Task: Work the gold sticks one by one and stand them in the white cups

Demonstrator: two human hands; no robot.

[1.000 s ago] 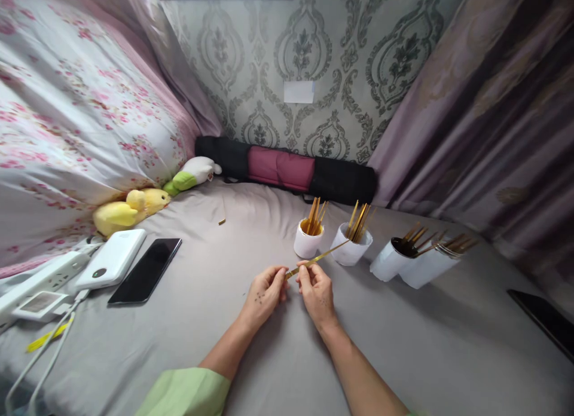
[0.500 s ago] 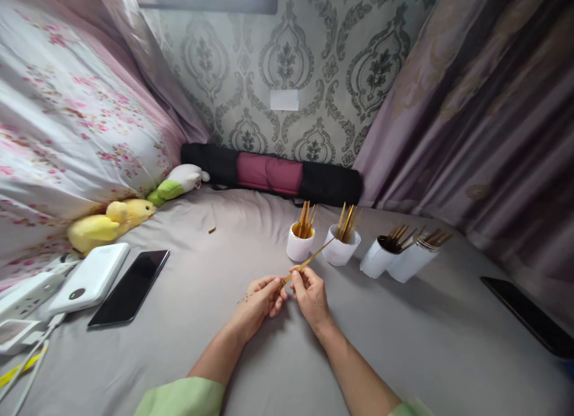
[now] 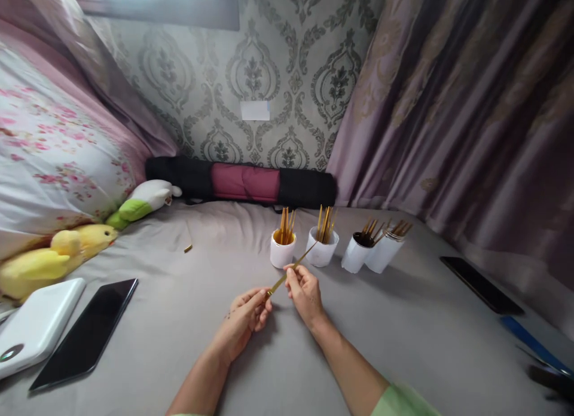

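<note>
A thin gold-coloured stick slants up and to the right between my two hands, its far end tapering to a point near the cups. My left hand pinches its lower end, where a small shiny gold bit shows at the thumb. Higher up, the thumb and fingers of my right hand are closed on the same stick. Just beyond stand a white cup and a wider white cup, both with upright gold sticks. Two tilted white cups to the right hold darker brown sticks.
A small gold piece lies on the grey sheet. To the left are a black phone, a white power bank and plush toys. A black-and-maroon roll lies against the wall. Another dark phone is at right.
My view has turned right and tilted slightly. My hands have drawn a little apart along the stick, baring more of it between them. Both still hold it.
</note>
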